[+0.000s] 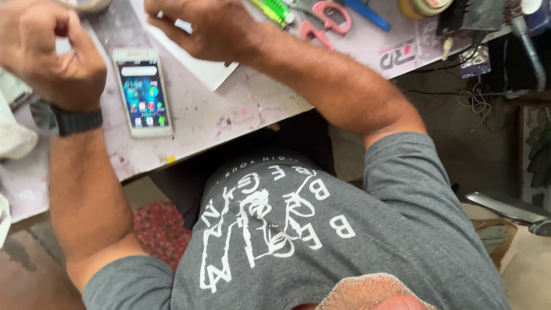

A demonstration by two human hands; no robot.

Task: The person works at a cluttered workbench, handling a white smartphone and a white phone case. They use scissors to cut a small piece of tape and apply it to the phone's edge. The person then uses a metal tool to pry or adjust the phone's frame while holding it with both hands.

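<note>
Paper (206, 72) is what the right hand (201, 28) bears on: 1 thin white sheet lying flat near the far side of the table (229, 109), with a corner poking out under the wrist. The knuckles are bent and the fingers curl down onto the sheet, but their tips run off the top of the view, so I cannot tell whether they pinch it or only press.

The left hand (49, 51) hovers above the table's left end, fingers curled in against the thumb. Nothing shows between them. A dark, matte watch (66, 119) bands that wrist.

Between the 2 hands lies a phone (142, 92), a slim white slab with rounded corners, glossy screen lit and face up, touched by neither hand.

A sheet this light would probably slide on the smooth, stained tabletop, so steady downward pressure from the right hand seems wise, and so does keeping the left forearm from sweeping the phone toward the near edge.

Further right lie pink-handled scissors (327, 17), a green marker (275, 10) and a blue pen (367, 14).
</note>
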